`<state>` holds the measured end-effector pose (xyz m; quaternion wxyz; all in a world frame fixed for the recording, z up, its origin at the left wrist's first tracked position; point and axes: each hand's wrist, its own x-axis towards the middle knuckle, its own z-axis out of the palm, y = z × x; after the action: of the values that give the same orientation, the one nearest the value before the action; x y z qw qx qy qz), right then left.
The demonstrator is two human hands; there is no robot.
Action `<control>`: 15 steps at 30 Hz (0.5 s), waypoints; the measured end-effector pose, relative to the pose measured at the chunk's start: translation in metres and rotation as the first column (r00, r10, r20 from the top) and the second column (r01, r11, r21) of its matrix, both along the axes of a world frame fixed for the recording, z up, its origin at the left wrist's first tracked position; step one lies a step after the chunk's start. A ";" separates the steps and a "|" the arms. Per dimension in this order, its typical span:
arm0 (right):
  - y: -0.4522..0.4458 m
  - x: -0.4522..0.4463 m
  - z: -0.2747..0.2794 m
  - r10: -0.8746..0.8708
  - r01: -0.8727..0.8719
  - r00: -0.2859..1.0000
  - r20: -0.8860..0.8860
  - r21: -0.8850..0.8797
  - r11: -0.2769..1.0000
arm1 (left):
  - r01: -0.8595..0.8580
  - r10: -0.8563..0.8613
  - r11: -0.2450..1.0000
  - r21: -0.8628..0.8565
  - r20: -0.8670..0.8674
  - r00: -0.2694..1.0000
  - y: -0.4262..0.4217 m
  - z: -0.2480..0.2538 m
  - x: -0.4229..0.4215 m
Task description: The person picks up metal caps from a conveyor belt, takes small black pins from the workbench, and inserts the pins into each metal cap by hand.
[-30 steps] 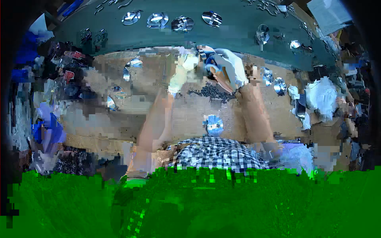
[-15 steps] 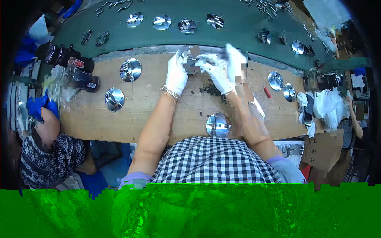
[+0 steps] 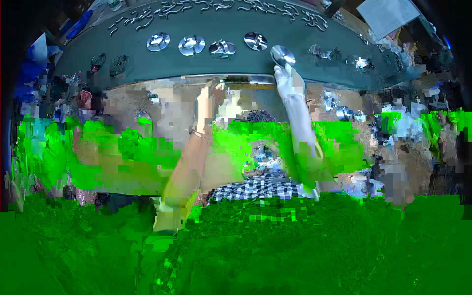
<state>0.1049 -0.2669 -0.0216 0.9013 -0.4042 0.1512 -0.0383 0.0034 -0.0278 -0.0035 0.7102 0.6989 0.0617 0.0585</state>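
Note:
My right hand [image 3: 290, 82], in a white glove, reaches forward over the green surface. Its fingers are closed on the near edge of a shiny round metal disc [image 3: 282, 56]. To the left on the green surface lie more shiny discs, one with a cross-shaped pattern [image 3: 256, 41]. My left hand [image 3: 210, 96] is near the far edge of the cardboard-covered table, but image corruption smears its fingers and anything in them. A pile of small dark pieces [image 3: 258, 116] shows between my forearms.
Curved metal pieces [image 3: 196, 6] lie in a row along the far side of the green surface [image 3: 128, 46]. A pale sheet [image 3: 388, 17] is at the upper right. Green blocks hide much of the lower picture.
My right hand has moved forward from beside my left hand and now grips a disc on the green surface. The view has shifted, and the image is more corrupted than half a second ago.

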 end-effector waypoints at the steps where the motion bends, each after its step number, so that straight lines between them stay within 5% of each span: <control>1: 0.003 0.011 -0.001 -0.025 0.024 0.999 0.029 0.023 0.999 | 0.015 -0.015 1.000 -0.026 -0.007 1.000 0.000 0.000 -0.001; 2: 0.008 0.020 -0.003 -0.051 0.048 0.997 0.058 0.047 0.998 | 0.031 -0.031 0.998 -0.051 -0.012 0.999 0.001 0.001 -0.002; 4: 0.029 0.038 0.012 -0.022 0.048 0.992 0.123 -0.209 0.977 | 0.021 -0.022 0.999 -0.037 -0.020 1.000 0.000 0.006 -0.002; 9: 0.052 0.090 0.027 0.187 -0.162 0.982 0.007 -0.472 0.867 | 0.061 -0.062 0.998 -0.032 -0.035 0.997 0.004 0.011 -0.004; 11: 0.054 0.088 0.035 0.246 -0.194 0.969 -0.025 -0.693 0.694 | 0.053 -0.058 0.994 -0.091 -0.049 0.997 0.005 0.005 -0.003; 15: 0.073 0.015 0.071 0.461 -0.224 0.884 0.075 -0.798 0.559 | -0.023 0.005 0.978 -0.206 -0.085 0.996 0.008 0.005 -0.002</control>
<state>0.1201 -0.1941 0.0498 0.6421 -0.7610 -0.0895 0.0230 0.0017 -0.0200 0.0017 0.7753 0.6226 0.1023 0.0272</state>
